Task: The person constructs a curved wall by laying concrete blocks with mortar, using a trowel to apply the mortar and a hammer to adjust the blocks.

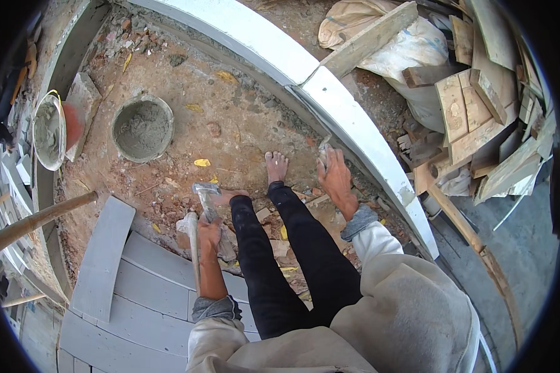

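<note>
My left hand is closed round a cement-smeared metal tool with a flat, wide end; its exact kind is unclear. Beside that wrist is a mallet with a whitish head and a pale wooden handle; I cannot tell whether the hand touches it. My right hand is closed near the inner side of the curved white curb. A small greyish tip shows beyond its fingers, but most of what it holds is hidden. My bare feet stand on the dirt between the hands.
Two buckets of wet mortar, one upright and one farther left, stand on the dirt. Grey slabs lie at the lower left, near a wooden pole. Beyond the curb are white sacks and piled boards.
</note>
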`<move>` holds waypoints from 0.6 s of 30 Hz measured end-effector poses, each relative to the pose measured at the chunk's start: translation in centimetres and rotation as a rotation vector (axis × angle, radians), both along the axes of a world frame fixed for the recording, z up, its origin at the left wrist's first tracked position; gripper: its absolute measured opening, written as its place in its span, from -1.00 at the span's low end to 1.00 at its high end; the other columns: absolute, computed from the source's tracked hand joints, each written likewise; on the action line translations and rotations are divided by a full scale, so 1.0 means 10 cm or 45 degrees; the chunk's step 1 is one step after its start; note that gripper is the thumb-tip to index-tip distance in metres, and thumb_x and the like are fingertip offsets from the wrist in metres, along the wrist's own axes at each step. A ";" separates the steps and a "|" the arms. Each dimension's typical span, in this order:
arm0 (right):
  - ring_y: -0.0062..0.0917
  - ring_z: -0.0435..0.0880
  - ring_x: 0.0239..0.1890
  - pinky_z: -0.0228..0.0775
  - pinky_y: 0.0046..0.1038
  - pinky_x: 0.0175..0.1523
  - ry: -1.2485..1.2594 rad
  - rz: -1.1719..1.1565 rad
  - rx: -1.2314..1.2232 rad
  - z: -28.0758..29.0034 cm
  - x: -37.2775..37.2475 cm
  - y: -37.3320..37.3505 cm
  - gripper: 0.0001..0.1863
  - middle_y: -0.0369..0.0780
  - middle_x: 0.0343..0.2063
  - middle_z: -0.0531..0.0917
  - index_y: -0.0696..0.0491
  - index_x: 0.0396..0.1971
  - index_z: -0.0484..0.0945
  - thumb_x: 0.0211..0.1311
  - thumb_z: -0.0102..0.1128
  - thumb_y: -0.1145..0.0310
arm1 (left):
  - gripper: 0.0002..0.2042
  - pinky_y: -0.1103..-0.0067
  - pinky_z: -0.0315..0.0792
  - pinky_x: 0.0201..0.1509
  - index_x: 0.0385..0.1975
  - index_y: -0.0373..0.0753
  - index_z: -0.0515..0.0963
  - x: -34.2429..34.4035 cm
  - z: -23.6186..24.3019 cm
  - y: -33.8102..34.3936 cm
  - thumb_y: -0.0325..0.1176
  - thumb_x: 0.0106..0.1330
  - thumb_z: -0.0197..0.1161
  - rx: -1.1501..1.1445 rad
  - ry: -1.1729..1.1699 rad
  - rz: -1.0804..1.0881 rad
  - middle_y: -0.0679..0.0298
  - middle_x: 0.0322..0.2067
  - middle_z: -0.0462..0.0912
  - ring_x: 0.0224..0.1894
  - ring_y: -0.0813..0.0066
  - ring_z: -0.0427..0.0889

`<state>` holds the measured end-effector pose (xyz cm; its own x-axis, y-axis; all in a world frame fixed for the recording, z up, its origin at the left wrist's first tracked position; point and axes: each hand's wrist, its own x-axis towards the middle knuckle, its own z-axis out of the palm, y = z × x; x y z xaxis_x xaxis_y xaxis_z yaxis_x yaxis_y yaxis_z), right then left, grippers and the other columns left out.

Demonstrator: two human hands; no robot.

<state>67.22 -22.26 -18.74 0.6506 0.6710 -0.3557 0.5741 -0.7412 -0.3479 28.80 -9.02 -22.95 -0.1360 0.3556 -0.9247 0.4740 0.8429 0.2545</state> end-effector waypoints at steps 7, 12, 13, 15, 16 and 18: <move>0.06 0.65 -0.14 0.57 -0.07 -0.13 0.062 -0.040 0.301 0.05 0.06 -0.21 -0.47 0.03 -0.05 0.51 0.18 0.22 0.41 0.26 0.26 0.36 | -0.65 0.50 0.53 -0.40 0.03 -0.28 0.56 0.64 0.42 -0.02 -0.48 0.22 0.29 0.046 -0.093 -0.152 0.27 -0.35 0.65 -0.43 0.45 0.61; 0.05 0.65 -0.15 0.58 -0.09 -0.13 0.048 0.016 0.418 0.05 0.07 -0.38 -0.48 0.03 -0.07 0.52 0.19 0.21 0.42 0.28 0.26 0.35 | -0.70 0.49 0.51 -0.51 -0.06 -0.32 0.55 0.61 0.42 -0.19 -0.53 0.18 0.29 0.125 -0.114 -0.112 0.21 -0.41 0.66 -0.56 0.41 0.63; 0.05 0.65 -0.14 0.58 -0.09 -0.12 0.072 0.038 0.371 0.04 0.07 -0.38 -0.48 0.04 -0.06 0.52 0.19 0.21 0.42 0.29 0.25 0.34 | -0.70 0.49 0.52 -0.52 -0.07 -0.32 0.55 0.63 0.44 -0.21 -0.53 0.18 0.29 0.099 -0.062 -0.112 0.21 -0.42 0.65 -0.57 0.41 0.63; 0.04 0.66 -0.14 0.58 -0.08 -0.12 0.095 0.060 0.325 0.02 0.12 -0.37 -0.49 0.04 -0.05 0.52 0.19 0.20 0.42 0.30 0.25 0.33 | -0.70 0.49 0.52 -0.52 -0.07 -0.32 0.55 0.64 0.48 -0.22 -0.52 0.18 0.30 0.069 -0.038 -0.156 0.21 -0.42 0.65 -0.57 0.41 0.63; 0.05 0.66 -0.13 0.58 -0.08 -0.11 0.114 0.059 0.308 0.06 0.17 -0.28 -0.48 0.04 -0.04 0.52 0.20 0.21 0.42 0.30 0.24 0.32 | -0.70 0.49 0.52 -0.52 -0.06 -0.32 0.54 0.64 0.50 -0.23 -0.52 0.18 0.31 0.037 -0.010 -0.203 0.21 -0.43 0.65 -0.57 0.41 0.62; 0.05 0.65 -0.13 0.58 -0.08 -0.11 0.137 0.068 0.295 0.06 0.27 -0.15 -0.48 0.04 -0.03 0.53 0.20 0.21 0.42 0.31 0.24 0.31 | -0.69 0.48 0.52 -0.52 -0.06 -0.32 0.54 0.55 0.44 -0.31 -0.52 0.18 0.32 0.022 0.025 -0.171 0.21 -0.43 0.65 -0.57 0.41 0.62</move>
<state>69.95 -23.75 -18.11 0.5791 0.7747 -0.2540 0.5607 -0.6046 -0.5658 34.32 -12.13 -18.55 -0.1041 0.3877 -0.9159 0.5871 0.7672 0.2581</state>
